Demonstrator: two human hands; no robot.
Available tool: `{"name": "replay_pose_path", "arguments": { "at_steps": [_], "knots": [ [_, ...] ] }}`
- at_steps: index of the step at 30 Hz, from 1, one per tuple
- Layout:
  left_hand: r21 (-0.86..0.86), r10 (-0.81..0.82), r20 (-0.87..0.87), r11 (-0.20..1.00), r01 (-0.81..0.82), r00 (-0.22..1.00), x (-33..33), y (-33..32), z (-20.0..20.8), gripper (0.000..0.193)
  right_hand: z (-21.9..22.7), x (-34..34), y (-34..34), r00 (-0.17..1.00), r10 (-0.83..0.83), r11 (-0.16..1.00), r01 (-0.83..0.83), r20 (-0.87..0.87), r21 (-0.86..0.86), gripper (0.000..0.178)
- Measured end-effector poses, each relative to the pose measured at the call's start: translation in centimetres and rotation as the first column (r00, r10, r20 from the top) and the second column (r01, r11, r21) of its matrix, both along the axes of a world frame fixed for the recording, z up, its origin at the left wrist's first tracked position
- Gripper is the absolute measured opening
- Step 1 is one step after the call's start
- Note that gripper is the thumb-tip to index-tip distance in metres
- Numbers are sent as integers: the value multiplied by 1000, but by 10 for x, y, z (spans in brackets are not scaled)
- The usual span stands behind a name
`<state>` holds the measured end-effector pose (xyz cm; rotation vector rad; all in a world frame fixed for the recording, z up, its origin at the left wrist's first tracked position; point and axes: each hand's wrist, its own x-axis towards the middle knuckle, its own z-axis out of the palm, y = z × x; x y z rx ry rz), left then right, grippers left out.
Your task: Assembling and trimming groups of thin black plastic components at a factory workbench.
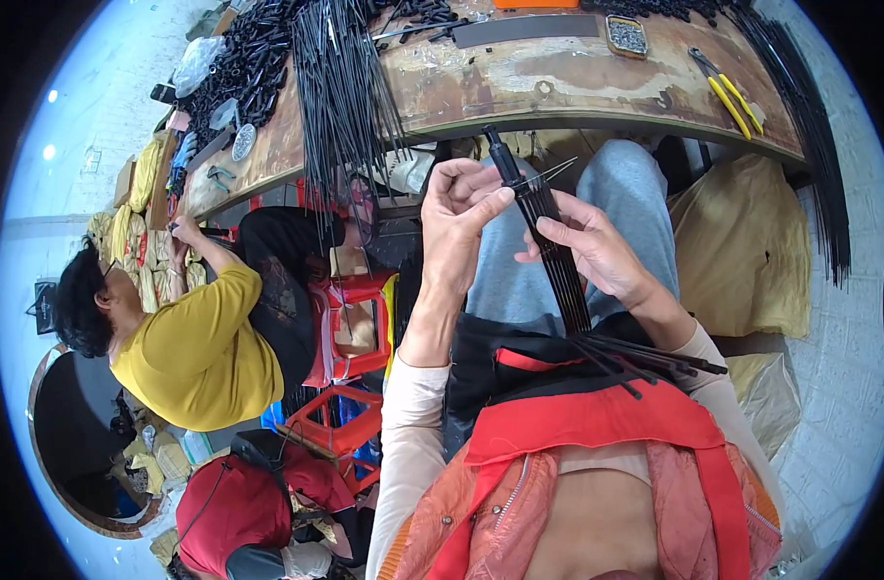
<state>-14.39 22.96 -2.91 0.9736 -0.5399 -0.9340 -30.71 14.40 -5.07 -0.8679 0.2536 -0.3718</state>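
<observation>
Above my lap a black folded umbrella frame (552,261) slants, its narrow shaft end toward the workbench and its bundled rib ends spreading over my apron. My left hand (459,211) is at the frame's upper part, thumb and fingers closed about the collar where the ribs join. My right hand (594,244) grips the rib bundle a little lower, thumb across it. A thin pale wire (560,169) sticks out sideways from the collar, between the two hands. Where the wire's other end sits is hidden.
Ahead is a wooden workbench (432,89) with bundled black rods (338,87), black tube parts (253,68), a tin of small metal pieces (627,36) and yellow-handled pliers (735,104). A person in yellow (205,338) sits at left, another in red (234,507) behind. Red stools (353,329) stand between us.
</observation>
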Motion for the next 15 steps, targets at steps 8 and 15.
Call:
{"name": "replay_pose_path", "arguments": {
  "at_steps": [8, 15],
  "knots": [
    [84, -146, 65, 987, 140, 987, 1, -1, -1, 43, -9, 2, -1, 999, 44, 993, -47, 33, 110, 30],
    [91, -104, 225, 992, 85, 969, -12, 13, 31, 24, 8, 5, 9, 991, -105, 979, 117, 78, -165, 32]
  ]
}}
